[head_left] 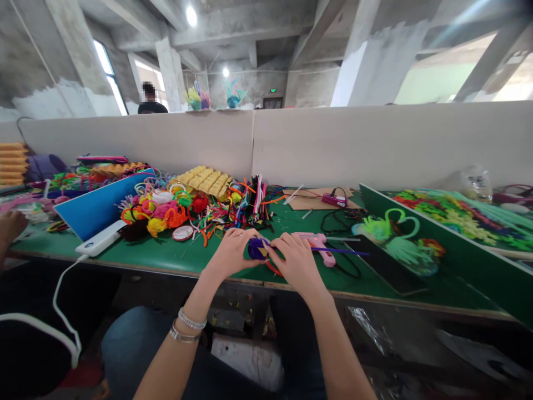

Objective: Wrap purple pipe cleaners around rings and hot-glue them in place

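Above the front edge of the green table, my left hand (pixel 230 253) is closed around a small purple bundle (pixel 257 249), which looks like wound pipe cleaner. The fingers of my right hand (pixel 296 256) pinch at the bundle's right side. A purple pipe cleaner (pixel 343 251) sticks out to the right past my right hand; whether it joins the bundle is hidden. A curved red-orange piece (pixel 273 269) shows just below and between my hands. Just beyond my right hand lies a pink glue gun (pixel 323 248) with a glue stick at its back.
Left of my hands is a pile of colourful pipe-cleaner flowers (pixel 160 210), with a white power strip (pixel 100 238) and a blue board (pixel 104 203). To the right lie a dark phone (pixel 387 264), green swan figures (pixel 402 244) and a green divider (pixel 441 244). A co-worker's hand (pixel 11 225) is far left.
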The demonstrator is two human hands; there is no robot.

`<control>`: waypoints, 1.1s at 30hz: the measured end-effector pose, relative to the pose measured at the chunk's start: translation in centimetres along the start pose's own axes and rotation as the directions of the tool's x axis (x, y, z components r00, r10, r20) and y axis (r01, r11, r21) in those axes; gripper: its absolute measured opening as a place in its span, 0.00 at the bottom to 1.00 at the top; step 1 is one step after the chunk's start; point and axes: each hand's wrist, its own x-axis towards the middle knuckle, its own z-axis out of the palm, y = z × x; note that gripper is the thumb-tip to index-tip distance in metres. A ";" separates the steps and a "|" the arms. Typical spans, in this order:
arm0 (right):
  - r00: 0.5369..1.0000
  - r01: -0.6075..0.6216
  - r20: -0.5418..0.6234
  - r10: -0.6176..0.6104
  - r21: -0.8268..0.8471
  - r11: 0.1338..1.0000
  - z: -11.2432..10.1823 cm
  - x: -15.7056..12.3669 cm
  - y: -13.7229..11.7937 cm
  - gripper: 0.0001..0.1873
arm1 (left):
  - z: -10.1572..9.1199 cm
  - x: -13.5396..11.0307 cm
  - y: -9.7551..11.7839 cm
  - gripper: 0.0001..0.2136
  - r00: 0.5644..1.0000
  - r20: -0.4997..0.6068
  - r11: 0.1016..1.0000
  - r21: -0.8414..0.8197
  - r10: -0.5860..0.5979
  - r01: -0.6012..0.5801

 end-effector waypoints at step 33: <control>0.992 -0.061 0.109 0.056 0.039 0.997 0.0 0.1 0.4 0.13 | 1.6 0.0 -1.2 0.19 0.943 -0.057 0.935 0.160 0.328 -0.316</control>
